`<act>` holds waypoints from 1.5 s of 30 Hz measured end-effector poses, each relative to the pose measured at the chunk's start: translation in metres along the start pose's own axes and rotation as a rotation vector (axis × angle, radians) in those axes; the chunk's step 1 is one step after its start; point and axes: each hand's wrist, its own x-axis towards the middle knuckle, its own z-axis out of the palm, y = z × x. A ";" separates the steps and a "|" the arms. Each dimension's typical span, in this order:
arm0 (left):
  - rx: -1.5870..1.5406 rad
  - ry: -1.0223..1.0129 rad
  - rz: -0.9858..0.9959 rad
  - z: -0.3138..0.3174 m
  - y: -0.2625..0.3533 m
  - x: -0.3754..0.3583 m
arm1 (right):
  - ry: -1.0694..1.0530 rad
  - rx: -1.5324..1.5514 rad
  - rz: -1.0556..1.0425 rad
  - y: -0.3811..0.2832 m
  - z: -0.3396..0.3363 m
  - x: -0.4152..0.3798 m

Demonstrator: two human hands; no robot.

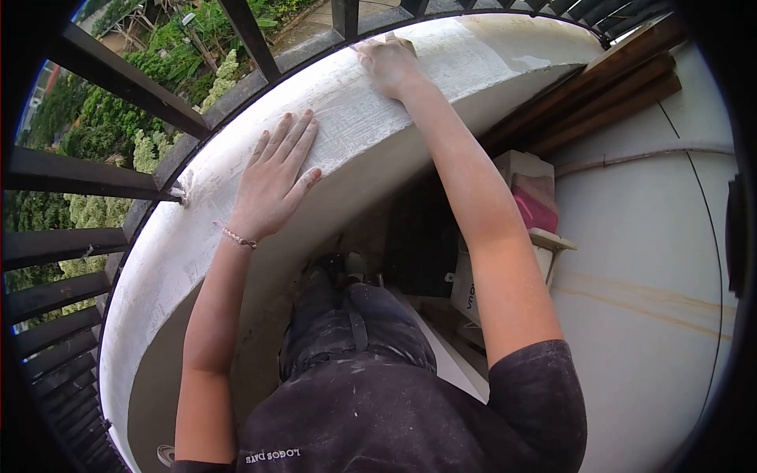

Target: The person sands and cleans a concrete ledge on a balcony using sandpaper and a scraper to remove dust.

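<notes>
My left hand [274, 177] lies flat on the curved white ledge [359, 122], its fingers stretched out and slightly apart. A braided bracelet [239, 238] circles that wrist. Farther along the same ledge, beside the dark railing, my right hand [388, 65] presses down with its fingers curled in. Whatever is under those fingers, if anything, is hidden from view. Pale dust covers both hands and forearms. The ledge surface looks patchy, with whitish smears and a beige stained stretch toward its far right end.
A black metal railing [162, 83] runs along the ledge's outer edge, with green plants beyond. Brown wooden boards [607, 94] lean at the right. Under my right arm stand a white container [520, 165] with a pink item [536, 209] and a white box [465, 296].
</notes>
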 end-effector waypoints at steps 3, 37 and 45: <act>-0.005 0.008 0.007 -0.001 0.000 0.000 | 0.572 0.137 -0.293 0.037 0.032 -0.021; 0.007 -0.001 -0.050 -0.002 0.005 0.000 | 0.137 0.031 -0.129 0.031 -0.007 -0.017; -0.026 0.002 -0.042 -0.003 0.002 -0.001 | -0.036 0.103 -0.132 -0.013 -0.012 -0.015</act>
